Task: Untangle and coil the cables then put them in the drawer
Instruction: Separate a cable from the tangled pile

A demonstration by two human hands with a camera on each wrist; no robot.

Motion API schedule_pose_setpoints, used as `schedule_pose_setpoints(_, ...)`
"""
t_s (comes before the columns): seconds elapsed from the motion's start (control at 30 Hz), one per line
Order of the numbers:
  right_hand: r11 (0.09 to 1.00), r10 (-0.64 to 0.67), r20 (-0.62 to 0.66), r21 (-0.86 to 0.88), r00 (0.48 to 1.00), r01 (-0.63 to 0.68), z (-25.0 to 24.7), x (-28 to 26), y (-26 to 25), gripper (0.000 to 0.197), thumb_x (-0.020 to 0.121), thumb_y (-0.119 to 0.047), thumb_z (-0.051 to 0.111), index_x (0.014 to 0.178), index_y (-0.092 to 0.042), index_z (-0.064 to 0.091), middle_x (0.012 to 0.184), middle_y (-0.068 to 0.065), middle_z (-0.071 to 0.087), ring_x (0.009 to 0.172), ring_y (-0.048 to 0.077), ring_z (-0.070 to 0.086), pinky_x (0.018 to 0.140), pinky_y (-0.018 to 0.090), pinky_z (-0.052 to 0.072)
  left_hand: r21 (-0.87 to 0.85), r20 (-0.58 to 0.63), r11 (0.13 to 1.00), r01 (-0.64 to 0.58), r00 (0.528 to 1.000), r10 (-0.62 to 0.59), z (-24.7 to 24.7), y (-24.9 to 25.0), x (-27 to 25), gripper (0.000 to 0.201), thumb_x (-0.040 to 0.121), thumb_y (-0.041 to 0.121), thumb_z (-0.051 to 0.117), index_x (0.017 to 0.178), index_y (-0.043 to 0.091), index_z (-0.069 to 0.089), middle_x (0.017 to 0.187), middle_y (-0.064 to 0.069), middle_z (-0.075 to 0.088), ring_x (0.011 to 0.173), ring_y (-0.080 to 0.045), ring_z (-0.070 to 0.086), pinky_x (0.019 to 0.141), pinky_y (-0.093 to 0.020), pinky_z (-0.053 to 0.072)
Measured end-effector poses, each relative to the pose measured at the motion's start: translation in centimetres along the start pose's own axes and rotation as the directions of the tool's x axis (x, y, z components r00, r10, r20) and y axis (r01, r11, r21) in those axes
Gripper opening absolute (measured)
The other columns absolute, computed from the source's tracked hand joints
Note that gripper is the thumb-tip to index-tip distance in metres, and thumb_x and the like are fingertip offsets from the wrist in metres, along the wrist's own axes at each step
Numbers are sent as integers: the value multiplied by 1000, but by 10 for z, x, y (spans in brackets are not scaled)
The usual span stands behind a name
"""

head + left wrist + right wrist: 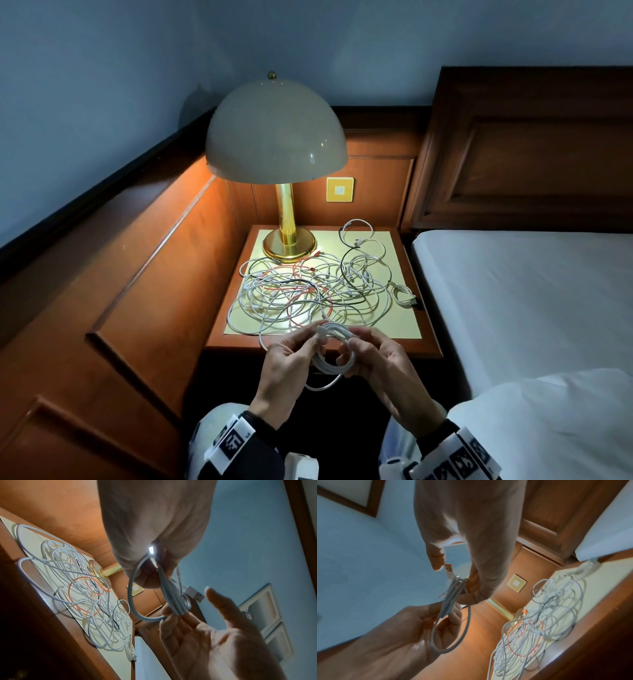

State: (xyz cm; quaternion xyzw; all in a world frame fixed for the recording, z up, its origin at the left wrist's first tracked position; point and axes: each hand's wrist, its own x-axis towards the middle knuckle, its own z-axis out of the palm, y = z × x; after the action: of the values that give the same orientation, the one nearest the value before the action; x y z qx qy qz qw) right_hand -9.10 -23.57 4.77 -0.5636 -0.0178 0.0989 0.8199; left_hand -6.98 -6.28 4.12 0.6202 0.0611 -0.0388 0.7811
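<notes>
Coiling step in hand: left hand (291,356) and right hand (373,359) both grasp the white coil (334,353); next, securing its loose tail before the tangle (308,291) on the bench (236,329).

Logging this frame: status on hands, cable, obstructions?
Left hand and right hand both gripping white cable coil. Tangled pile still on nightstand. Drawer not in view.
</notes>
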Motion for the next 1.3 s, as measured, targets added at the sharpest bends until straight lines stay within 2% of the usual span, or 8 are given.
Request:
schedule_pose_setpoints(0.1, 944, -194, -45, -280, 980, 174, 4, -1, -1, 57, 82, -21, 83, 129, -30, 53, 108, 1, 69, 94, 24, 73, 80, 33, 59, 11, 23, 1000, 13, 1000, -14, 3, 2, -5, 27, 97, -3, 58, 114, 10, 74, 108, -11, 77, 109, -28, 70, 103, -43, 50)
schedule_pose_setpoints(0.27, 701, -434, 43, -612, 900, 367, 5, 8, -1, 41, 82, -1, 79, 104, -35, 72, 107, -1, 63, 96, 10, 70, 82, 28, 60, 70, 65, 997, -42, 997, 37, 7, -1, -9, 20, 97, 3, 61, 101, 11, 80, 103, -14, 77, 99, -25, 70, 93, -38, 53)
schedule_pose_setpoints(0.47, 542, -509, 41, -761, 860, 357, 3, 10, 0, 21, 85, -20, 81, 98, -35, 75, 109, -12, 58, 99, 10, 66, 75, 26, 58, 118, 78, 988, -103, 992, 94, 10, 3, -12, 17, 97, 6, 63, 98, 9, 79, 90, -4, 78, 83, -9, 71, 73, -17, 51)
schedule_pose_setpoints(0.6, 511, -609, 55, -735, 791, 445, 11, 4, -13, 17, 86, -13, 79, 92, -27, 72, 104, -13, 64, 99, 11, 67, 74, 26, 56, 182, 111, 980, -86, 992, 66, 10, -7, -6, 15, 95, 13, 68, 105, 11, 79, 91, 4, 78, 87, -12, 71, 79, -22, 54)
schedule_pose_setpoints(0.83, 852, -465, -185, -361, 866, 380, 14, -1, -39, 6, 95, -10, 66, 94, -10, 60, 81, 15, 67, 62, 32, 70, 65, 50, 61, 269, 73, 961, -66, 996, 48, 7, -14, -6, 19, 93, 7, 68, 100, 20, 79, 78, 9, 75, 76, -4, 68, 73, -12, 49)
schedule_pose_setpoints(0.93, 871, -437, -240, -354, 867, 341, 6, -3, -43, 7, 98, -7, 61, 93, -6, 56, 75, 16, 64, 53, 31, 62, 57, 48, 55, 248, 70, 968, -51, 997, 35, 2, -14, -6, 25, 94, 7, 68, 94, 30, 79, 94, 4, 79, 91, -13, 73, 84, -23, 54)
schedule_pose_setpoints(1.1, 857, -319, -240, -486, 917, 171, -7, 5, -28, 21, 101, -9, 57, 84, -21, 52, 71, 12, 67, 45, 25, 57, 49, 33, 46, 82, 72, 996, 26, 997, -32, -5, -9, -7, 20, 96, 3, 62, 105, 11, 78, 101, -10, 78, 86, -16, 70, 86, -37, 52)
schedule_pose_setpoints(1.3, 742, -145, -51, -666, 988, 75, 0, 7, -23, 12, 100, -5, 52, 89, -10, 49, 70, 11, 67, 46, 23, 64, 47, 25, 49, -90, 127, 994, 64, 991, -52, -7, 1, -12, 20, 95, -1, 60, 105, 2, 77, 104, -22, 75, 85, -21, 68, 68, -25, 59)
